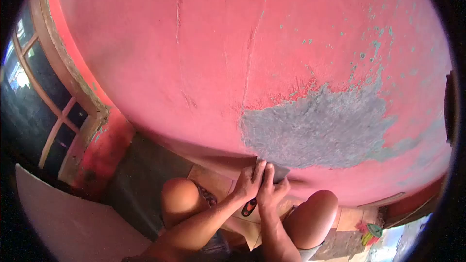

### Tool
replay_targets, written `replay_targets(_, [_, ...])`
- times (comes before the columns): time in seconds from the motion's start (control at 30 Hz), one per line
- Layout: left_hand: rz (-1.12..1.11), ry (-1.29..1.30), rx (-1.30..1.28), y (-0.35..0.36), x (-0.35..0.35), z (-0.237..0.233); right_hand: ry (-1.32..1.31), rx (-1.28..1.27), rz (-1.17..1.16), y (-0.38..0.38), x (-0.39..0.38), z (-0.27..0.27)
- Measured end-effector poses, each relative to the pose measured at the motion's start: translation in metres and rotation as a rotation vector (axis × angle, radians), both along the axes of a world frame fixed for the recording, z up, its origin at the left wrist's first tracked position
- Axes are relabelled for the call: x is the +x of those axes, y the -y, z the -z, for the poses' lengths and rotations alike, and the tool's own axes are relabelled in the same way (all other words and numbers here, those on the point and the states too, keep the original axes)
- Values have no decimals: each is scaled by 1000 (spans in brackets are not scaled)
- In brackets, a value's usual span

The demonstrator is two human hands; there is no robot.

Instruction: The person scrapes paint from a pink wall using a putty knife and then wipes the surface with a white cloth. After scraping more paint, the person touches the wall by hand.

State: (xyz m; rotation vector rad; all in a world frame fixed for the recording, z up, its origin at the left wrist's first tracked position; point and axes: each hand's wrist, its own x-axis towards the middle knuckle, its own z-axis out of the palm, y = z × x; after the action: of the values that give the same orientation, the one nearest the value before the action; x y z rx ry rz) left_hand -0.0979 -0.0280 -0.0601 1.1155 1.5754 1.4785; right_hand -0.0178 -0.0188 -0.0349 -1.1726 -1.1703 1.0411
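Tan tiles [209, 176] lie under a crouching person, whose left knee [178, 199] and right knee [318, 212] frame the work. Between the knees both hands meet on a scraper [279, 172]. The left hand [248, 183] is wrapped round its shaft and the right hand [271, 192] is closed over it just beside. The red-and-black handle [249, 207] pokes out below them, and the dark blade is pressed to the foot of the wall [194, 43].

Just above the blade a broad grey patch [315, 126] shows bare plaster with ragged edges, so one stretch looks already stripped of paint. Judging by that, the job is early. Pink covers nearly all the rest, with only small greenish flecks [374, 44] high on the right and a few long cracks.

To the left, beyond the wall's edge, is a window [43, 102] with a pale frame.
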Motion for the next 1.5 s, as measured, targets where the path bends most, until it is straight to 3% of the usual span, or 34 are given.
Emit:
replay_targets(0.07, [-28,33,-29,2,3,5,69,-19,6,-1,1,10])
replay_targets(0.17, [3,43,17,1,0,-21,-157,45,8,-2,-5,-13])
replay_targets(0.33, [-44,36,-12,1,3,3,36,9,13,-1,-2,7])
replay_targets(0.43, [-14,-29,-37,3,-1,-15,-116,3,9,1,-4,-14])
replay_targets(0.57, [-35,21,9,-3,2,1,-51,-9,-8,-4,-2,-2])
replay_targets(0.6, [-96,-113,87,-3,2,6,-25,-17,2,-3,-4,6])
replay_targets(0.7, [-74,7,-41,2,2,8,-120,3,-6,-2,-5,10])
replay_targets(0.83, [-55,-10,36,-3,0,-3,-54,24,-1,-7,-2,0])
replay_targets(0.97, [-36,-6,24,-3,-1,24,-139,-1,5,-1,-7,2])
replay_targets(1.07, [8,34,62,-1,-3,-16,-115,45,-11,-6,-7,-13])
replay_targets(1.17, [-108,-96,103,-4,1,16,-31,25,-8,-4,-3,7])
replay_targets(1.2, [-40,-15,-7,0,-1,13,-22,9,-11,-1,-3,6])
replay_targets(1.5, [-24,27,-9,-3,1,7,-71,29,10,-2,-3,-6])
